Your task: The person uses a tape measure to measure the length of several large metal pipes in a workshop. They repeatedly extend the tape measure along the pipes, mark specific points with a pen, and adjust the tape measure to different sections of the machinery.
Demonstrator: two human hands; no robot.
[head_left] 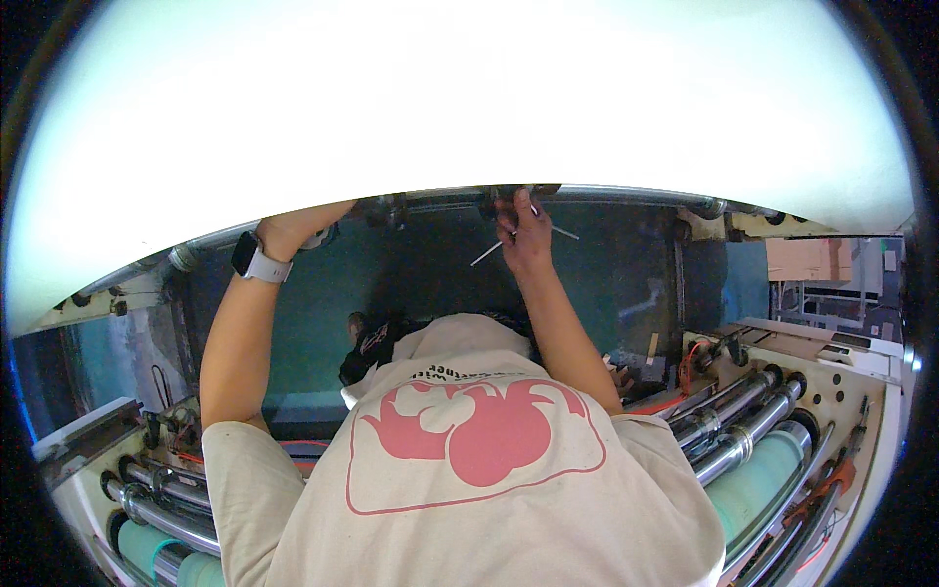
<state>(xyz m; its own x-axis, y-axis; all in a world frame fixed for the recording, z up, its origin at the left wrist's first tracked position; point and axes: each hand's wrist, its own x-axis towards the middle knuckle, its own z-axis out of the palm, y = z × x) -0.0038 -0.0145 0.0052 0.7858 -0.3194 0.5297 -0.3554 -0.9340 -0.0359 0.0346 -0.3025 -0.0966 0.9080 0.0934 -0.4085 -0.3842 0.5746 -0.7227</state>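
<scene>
My right hand (525, 233) is closed around a thin-armed metal tool (488, 253). Two slender pale arms of it stick out on either side of the fingers, and its middle is hidden in the grip. The hand is right at a dark clamp-like block (489, 203) on a long metal shaft (445, 199). To the left, my left hand (298, 227) reaches up to the same shaft, its fingers covered by a broad white surface (460, 98). A dark watch (245, 254) with a light strap sits on that wrist. Another dark fitting (389, 209) is on the shaft between the hands.
Machine frames stand at both sides, with shiny rollers (748, 435) and green rollers (758, 479) at right and more rollers (161, 514) at left. A cardboard box (807, 259) is at the far right. Orange tubing (688, 367) runs along the right frame.
</scene>
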